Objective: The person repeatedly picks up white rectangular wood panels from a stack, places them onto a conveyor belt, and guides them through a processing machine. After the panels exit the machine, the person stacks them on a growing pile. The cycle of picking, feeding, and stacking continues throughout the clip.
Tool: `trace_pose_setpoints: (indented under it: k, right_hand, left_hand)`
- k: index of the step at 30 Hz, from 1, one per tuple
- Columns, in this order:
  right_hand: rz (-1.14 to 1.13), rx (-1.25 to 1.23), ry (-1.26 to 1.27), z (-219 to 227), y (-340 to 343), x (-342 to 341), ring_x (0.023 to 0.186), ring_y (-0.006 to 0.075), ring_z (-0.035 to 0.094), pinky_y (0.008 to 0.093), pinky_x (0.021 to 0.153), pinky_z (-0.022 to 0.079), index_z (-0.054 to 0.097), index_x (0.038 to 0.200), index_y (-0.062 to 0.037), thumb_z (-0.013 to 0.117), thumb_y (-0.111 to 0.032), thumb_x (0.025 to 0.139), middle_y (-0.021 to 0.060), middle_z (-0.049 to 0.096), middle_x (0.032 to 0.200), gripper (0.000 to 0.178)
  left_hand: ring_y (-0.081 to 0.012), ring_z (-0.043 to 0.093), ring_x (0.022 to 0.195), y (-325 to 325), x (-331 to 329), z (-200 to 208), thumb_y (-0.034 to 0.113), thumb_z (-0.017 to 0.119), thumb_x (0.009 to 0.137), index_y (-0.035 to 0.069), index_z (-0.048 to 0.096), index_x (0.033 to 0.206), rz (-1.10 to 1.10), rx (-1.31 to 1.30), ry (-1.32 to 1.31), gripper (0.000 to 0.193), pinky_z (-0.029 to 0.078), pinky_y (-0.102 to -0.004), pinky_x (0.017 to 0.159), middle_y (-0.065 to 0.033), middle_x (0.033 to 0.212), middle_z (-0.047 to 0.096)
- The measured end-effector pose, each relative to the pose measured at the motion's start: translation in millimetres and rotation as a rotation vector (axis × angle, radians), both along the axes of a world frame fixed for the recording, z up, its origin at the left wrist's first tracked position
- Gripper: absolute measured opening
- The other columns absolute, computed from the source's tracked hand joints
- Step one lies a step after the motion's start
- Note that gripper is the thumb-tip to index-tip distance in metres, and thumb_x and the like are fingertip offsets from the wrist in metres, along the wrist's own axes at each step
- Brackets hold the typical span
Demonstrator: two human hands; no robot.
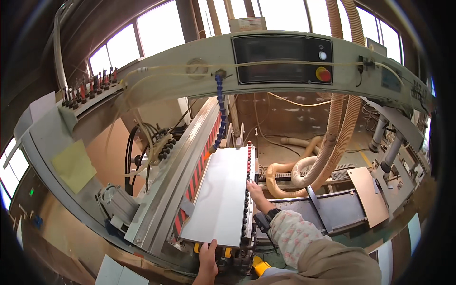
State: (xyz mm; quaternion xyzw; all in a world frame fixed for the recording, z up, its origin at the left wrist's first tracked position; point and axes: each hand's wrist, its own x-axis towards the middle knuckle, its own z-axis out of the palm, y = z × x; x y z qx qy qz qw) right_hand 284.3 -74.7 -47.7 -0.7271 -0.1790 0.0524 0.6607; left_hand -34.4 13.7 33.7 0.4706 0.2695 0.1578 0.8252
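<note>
A long white panel (216, 194) lies lengthwise on the machine bed, between the slanting metal beam and a row of small rollers. At the panel's near edge, my left hand (207, 260) is closed, its fingertips against the edge. My right hand (258, 194) reaches across from the lower right, fingers stretched out and touching the panel's right edge beside the rollers (247, 204). A dark band circles my right wrist. Part of my right fingers is hidden by the angle.
Overhead spans a curved machine arm with a dark control panel (275, 57) and red stop button (323, 74). A blue jointed hose (219, 104) hangs above the panel's far end. Red-and-black striping (192, 187) lines the beam. Ribbed ducts (344, 128) drop at right; a brown board (368, 195) stands nearby.
</note>
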Motion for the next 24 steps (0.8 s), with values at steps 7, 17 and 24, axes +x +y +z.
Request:
trace_pose_setpoints:
  k: [7, 17, 24]
  right_hand:
    - [-0.067, -0.199, -0.089, -6, 7, -2, 0.125, 0.0340, 0.031, 0.0356, 0.100, 0.027, 0.046, 0.123, -0.0039, 0.036, -0.038, 0.091, 0.0225, 0.045, 0.125, 0.048]
    - [-0.117, -0.151, -0.159, -50, -74, -29, 0.102, 0.0358, 0.051, 0.0384, 0.087, 0.040, 0.053, 0.107, 0.0058, 0.046, -0.040, 0.084, 0.0235, 0.055, 0.106, 0.052]
    - [-0.057, 0.013, 0.790, -106, -348, -66, 0.087, 0.0233, 0.054, 0.0402, 0.070, 0.046, 0.050, 0.110, -0.0048, 0.049, -0.037, 0.086, 0.0107, 0.055, 0.102, 0.040]
  left_hand:
    - [-0.0141, 0.044, 0.101, -6, -4, 4, 0.017, 0.050, 0.087, -0.003, 0.042, 0.118, 0.017, 0.058, 0.006, 0.038, 0.032, -0.0263, 0.087, -0.0071, 0.112, 0.049]
    - [-0.0148, 0.053, 0.086, -64, -31, -13, 0.023, 0.053, 0.086, 0.006, 0.052, 0.104, 0.077, 0.212, 0.122, 0.025, 0.043, -0.0306, 0.075, -0.0025, 0.095, 0.054]
    - [-0.0062, 0.049, 0.060, -112, 33, 41, 0.009, 0.055, 0.084, -0.007, 0.048, 0.110, 0.036, 0.860, 0.005, 0.031, 0.041, -0.0180, 0.055, -0.0045, 0.070, 0.056]
